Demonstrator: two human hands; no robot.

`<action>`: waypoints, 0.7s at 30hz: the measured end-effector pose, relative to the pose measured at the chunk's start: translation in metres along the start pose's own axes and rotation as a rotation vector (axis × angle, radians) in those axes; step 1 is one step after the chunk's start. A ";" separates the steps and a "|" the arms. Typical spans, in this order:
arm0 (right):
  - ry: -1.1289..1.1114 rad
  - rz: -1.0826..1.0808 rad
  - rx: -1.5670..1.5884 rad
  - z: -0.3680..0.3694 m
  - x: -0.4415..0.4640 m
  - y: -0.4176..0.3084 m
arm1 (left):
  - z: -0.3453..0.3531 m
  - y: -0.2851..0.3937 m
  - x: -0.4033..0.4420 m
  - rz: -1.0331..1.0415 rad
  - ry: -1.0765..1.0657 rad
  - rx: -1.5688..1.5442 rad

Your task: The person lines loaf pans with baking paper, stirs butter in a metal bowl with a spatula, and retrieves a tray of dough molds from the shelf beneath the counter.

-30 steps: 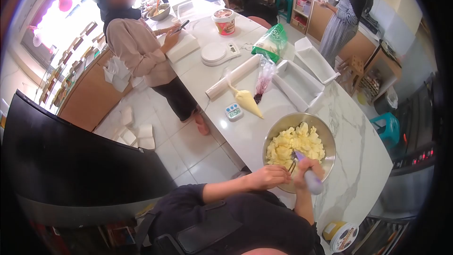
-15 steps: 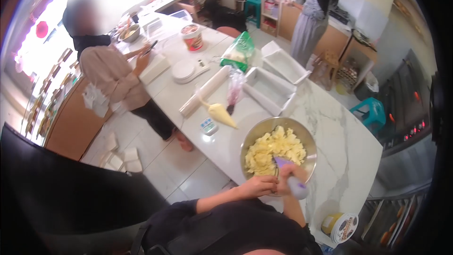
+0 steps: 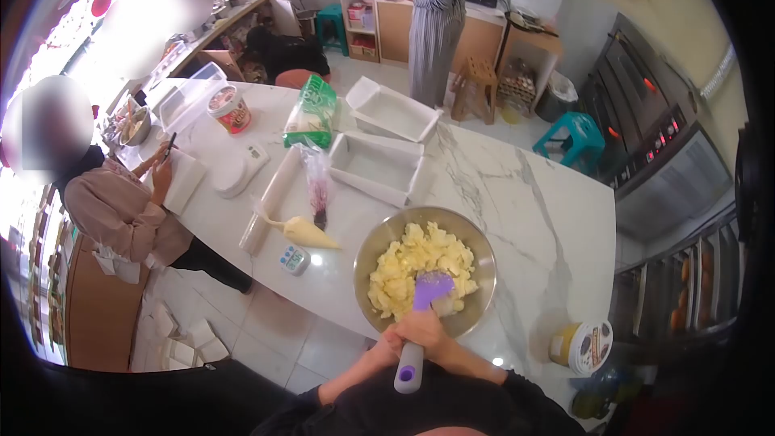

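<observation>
A steel bowl [image 3: 484, 254] at the table's front edge holds lumpy yellow dough-like pieces [image 3: 404, 266]. Among them, near the middle of the bowl, rests the purple head of a spatula [image 3: 430, 287], its grey handle slanting down toward me. My right hand [image 3: 424, 334] is closed round the handle at the bowl's near rim. Close against it on the left is my left hand [image 3: 387, 349], closed; its fingers are partly hidden, and what they hold I cannot make out. Left of the bowl lie a filled piping bag [image 3: 303, 233] and a small timer [image 3: 294, 260].
Two white lined boxes [image 3: 378, 168] stand behind the bowl, near a green bag [image 3: 312, 113], a roll [image 3: 270, 202], a scale [image 3: 240, 171] and a red-labelled tub [image 3: 229, 110]. A yellow tub [image 3: 581, 347] sits right. One person with a phone [image 3: 113, 210] stands left; others are farther back.
The view has swung to the right, so the table things sit farther left. The spatula's head is turned flatter and its handle now points toward me. My hands have come closer together.
</observation>
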State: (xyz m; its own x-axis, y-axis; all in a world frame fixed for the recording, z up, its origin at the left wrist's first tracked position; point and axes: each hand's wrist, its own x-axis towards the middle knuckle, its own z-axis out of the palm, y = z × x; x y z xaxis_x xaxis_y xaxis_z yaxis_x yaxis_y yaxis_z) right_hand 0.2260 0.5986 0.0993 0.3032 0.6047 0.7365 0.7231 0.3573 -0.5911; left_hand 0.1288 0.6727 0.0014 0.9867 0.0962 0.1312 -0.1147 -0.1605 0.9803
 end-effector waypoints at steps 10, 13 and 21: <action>-0.091 -0.036 0.028 0.002 -0.004 0.007 | -0.006 0.037 0.014 0.153 0.072 0.051; -0.117 -0.052 0.046 0.003 -0.006 0.007 | -0.006 0.042 0.015 0.154 0.090 0.066; -0.078 -0.042 0.063 0.003 0.000 0.003 | -0.004 0.053 0.017 0.139 0.155 0.067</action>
State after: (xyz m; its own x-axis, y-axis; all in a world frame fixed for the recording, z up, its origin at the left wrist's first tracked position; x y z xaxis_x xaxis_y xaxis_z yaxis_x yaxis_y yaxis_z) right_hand 0.2261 0.6014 0.0966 0.2225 0.6412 0.7344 0.6927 0.4261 -0.5819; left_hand 0.1390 0.6702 0.0563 0.9316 0.2176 0.2910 -0.2359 -0.2470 0.9399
